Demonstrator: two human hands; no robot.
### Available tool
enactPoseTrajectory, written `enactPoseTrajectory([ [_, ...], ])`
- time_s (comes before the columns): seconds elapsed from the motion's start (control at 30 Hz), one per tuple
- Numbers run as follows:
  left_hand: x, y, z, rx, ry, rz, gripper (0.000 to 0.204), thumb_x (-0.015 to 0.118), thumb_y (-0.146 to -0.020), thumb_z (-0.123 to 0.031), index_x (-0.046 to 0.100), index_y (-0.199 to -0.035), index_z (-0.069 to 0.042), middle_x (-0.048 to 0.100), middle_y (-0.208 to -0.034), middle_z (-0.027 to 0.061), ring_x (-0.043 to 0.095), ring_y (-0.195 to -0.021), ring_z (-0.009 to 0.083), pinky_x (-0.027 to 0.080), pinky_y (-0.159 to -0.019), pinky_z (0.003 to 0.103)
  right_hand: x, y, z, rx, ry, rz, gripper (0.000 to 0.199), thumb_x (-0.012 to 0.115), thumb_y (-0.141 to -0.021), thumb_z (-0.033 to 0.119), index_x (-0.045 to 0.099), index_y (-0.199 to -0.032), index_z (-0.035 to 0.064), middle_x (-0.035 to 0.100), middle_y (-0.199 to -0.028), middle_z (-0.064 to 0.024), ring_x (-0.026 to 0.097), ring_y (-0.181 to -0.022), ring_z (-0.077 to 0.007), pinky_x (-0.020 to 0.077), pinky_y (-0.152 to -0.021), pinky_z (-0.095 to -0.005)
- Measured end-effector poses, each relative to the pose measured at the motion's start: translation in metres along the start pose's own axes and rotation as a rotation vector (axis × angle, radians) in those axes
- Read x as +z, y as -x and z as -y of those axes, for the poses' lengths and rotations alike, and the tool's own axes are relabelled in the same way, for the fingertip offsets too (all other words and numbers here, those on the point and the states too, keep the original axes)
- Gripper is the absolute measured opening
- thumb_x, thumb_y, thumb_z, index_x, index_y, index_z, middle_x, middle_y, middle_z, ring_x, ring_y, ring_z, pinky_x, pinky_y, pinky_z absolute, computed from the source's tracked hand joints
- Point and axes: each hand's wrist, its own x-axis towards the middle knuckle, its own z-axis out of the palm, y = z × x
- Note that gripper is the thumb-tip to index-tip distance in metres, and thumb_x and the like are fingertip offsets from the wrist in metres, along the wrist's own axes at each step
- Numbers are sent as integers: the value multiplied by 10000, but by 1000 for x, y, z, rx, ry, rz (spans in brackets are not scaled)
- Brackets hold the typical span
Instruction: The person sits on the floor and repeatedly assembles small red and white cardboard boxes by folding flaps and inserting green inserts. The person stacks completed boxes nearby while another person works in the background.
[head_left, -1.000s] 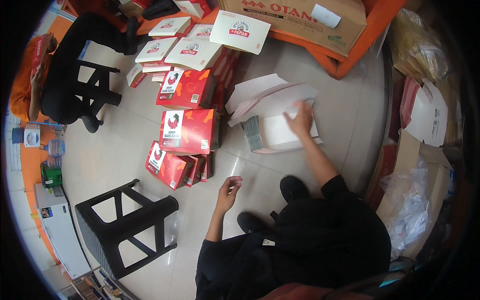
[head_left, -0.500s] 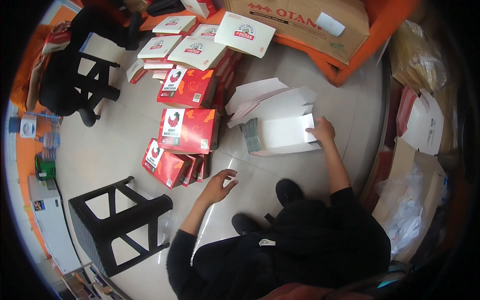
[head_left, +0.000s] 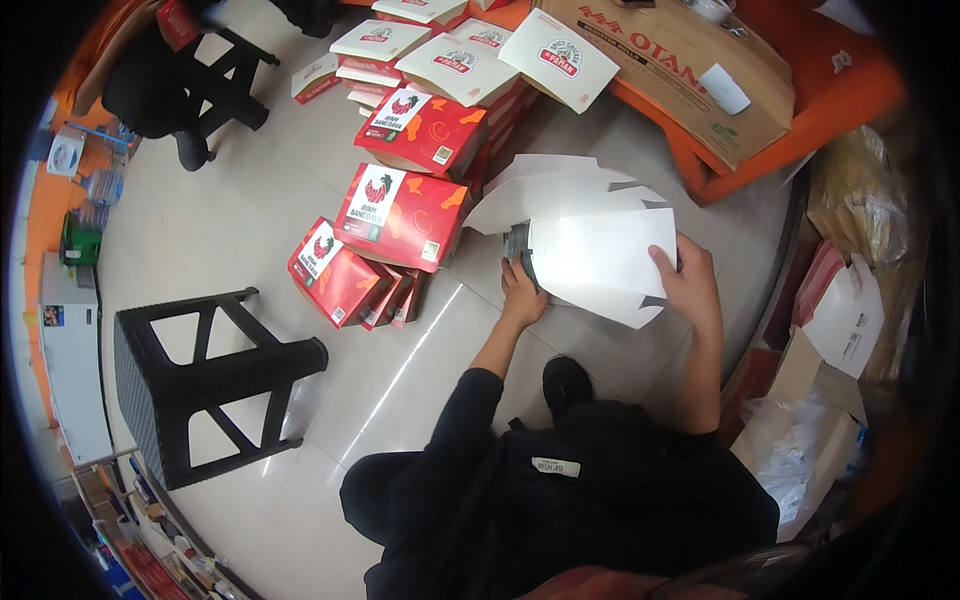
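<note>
A flat box blank (head_left: pixel 600 245), white on its upper face with cut flaps, is tilted up in front of me. My right hand (head_left: pixel 690 280) pinches its right edge, thumb on top. My left hand (head_left: pixel 522 298) is at the blank's near left corner, its fingers curled against the dark edges (head_left: pixel 518 242) there; part of the fingers is hidden. Beyond my left hand are folded red boxes (head_left: pixel 405 215) with a white panel. Farther back lie stacked boxes with cream lids (head_left: pixel 460 68).
A black stool (head_left: pixel 215 375) lies tipped at the left. An orange table (head_left: pixel 700 165) carries a big brown carton (head_left: pixel 690 80) at the far right. On the right side are an open carton with clear plastic (head_left: pixel 795 440) and more blanks (head_left: pixel 845 315). Another person sits far left.
My left hand has moved right and forward from above the floor to the blank. The blank has been raised and tilted, with my right hand on its edge. The view has shifted.
</note>
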Motion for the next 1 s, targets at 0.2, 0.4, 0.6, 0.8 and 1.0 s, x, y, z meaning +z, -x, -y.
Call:
enactPoseTrajectory([
  [0.2,3,15,-36,-72,203,-421,679,654,-763,-299,307,-1309,-94,266,-1405,181,279,-1283,403,250,-1026,549,8,0,56,-55,64,84,187,591,-809,122,570,-847,-59,585,-702,-229,583,-632,-359,446,-603,-379],
  [0.4,-16,17,-42,-74,265,-667,182,565,-845,-153,607,-1007,-82,606,-1070,133,573,-1015,329,330,-971,559,11,3,56,-6,19,80,193,592,-793,108,594,-892,-58,615,-725,-212,611,-619,-307,458,-599,-371],
  [0.6,-65,17,-34,199,149,-399,125,548,-820,-104,614,-906,-41,647,-880,136,623,-810,293,465,-780,418,18,9,58,-10,67,31,187,580,-769,78,603,-906,-48,628,-738,-206,638,-667,-302,480,-639,-362],
  [0.8,-110,4,-36,16,500,-21,195,692,-702,-150,572,-747,-3,592,-680,88,540,-616,175,450,-609,287,22,4,60,-26,58,21,180,583,-756,71,606,-893,-43,626,-719,-198,630,-628,-301,483,-614,-351],
  [1.0,-92,4,-37,24,304,-169,329,807,-598,-182,536,-633,1,582,-619,68,572,-574,167,464,-578,299,34,15,58,-43,0,130,164,601,-739,79,606,-860,-31,594,-631,-172,597,-541,-285,465,-540,-336],
])
